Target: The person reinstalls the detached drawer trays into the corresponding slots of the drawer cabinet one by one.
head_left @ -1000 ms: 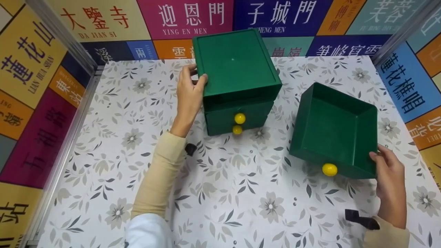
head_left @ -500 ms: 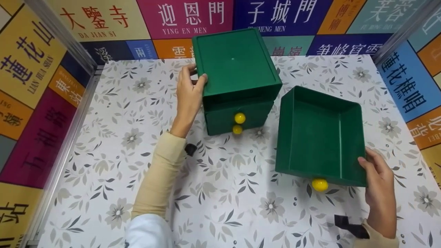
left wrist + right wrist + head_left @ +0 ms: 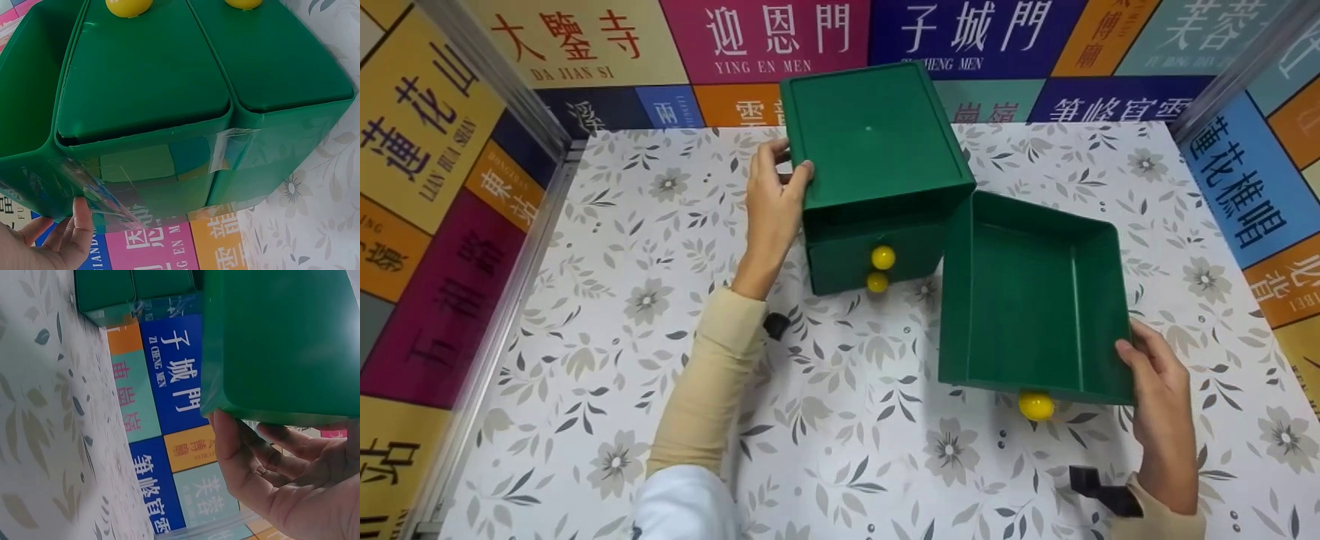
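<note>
In the head view, a green drawer cabinet (image 3: 877, 135) stands at the back with its top slot vacant. Two lower drawers with yellow round knobs (image 3: 883, 257) sit shut below. My left hand (image 3: 775, 187) rests against the cabinet's upper left side, its thumb at the top edge. The left wrist view shows the fingers (image 3: 82, 216) touching that side wall. At the right, my right hand (image 3: 1162, 397) grips a pulled-out green drawer (image 3: 1024, 300) by its right wall near the front. The drawer is tilted, its yellow knob (image 3: 1036, 406) towards me, and nothing shows inside it.
A white tabletop (image 3: 847, 435) printed with grey flowers and leaves lies beneath. Colourful panels (image 3: 780, 37) with Chinese lettering close off the back and both sides. Clear tape (image 3: 228, 149) runs along the cabinet's side. Black straps (image 3: 1102, 491) show at the wrists.
My right hand has brought the drawer leftward and nearer the cabinet; it also moved a little towards me at first and turned straighter. The left hand and cabinet have stayed put.
</note>
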{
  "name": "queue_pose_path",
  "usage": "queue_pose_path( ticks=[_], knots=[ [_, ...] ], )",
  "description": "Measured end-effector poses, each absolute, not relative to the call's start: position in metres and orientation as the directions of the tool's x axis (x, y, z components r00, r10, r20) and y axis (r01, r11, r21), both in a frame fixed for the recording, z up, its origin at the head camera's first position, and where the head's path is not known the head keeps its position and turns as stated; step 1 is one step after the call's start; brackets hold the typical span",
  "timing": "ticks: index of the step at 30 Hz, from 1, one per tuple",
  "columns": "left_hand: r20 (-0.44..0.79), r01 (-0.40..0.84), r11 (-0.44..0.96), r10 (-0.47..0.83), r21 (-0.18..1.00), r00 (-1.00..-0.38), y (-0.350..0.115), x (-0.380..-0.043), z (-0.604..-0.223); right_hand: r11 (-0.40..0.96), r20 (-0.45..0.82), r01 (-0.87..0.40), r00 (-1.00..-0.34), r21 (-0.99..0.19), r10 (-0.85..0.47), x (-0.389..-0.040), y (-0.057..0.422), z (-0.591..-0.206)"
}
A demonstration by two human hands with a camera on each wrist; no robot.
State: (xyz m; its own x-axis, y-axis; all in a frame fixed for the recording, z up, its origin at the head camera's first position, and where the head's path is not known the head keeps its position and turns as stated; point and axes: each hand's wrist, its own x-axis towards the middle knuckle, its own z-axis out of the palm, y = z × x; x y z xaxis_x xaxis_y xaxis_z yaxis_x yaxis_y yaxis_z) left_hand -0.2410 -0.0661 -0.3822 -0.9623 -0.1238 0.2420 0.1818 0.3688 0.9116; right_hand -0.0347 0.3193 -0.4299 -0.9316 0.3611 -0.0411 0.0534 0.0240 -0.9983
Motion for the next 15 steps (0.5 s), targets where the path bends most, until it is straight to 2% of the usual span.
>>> queue_pose_path(
  ticks=[15],
  knots=[
    [0.235, 0.175, 0.363, -0.129, 0.915, -0.963, -0.066, -0.241, -0.383, 0.241, -0.092, 0.211, -0.9, -0.947, 0.427, -0.045, 0.281, -0.417]
  ],
)
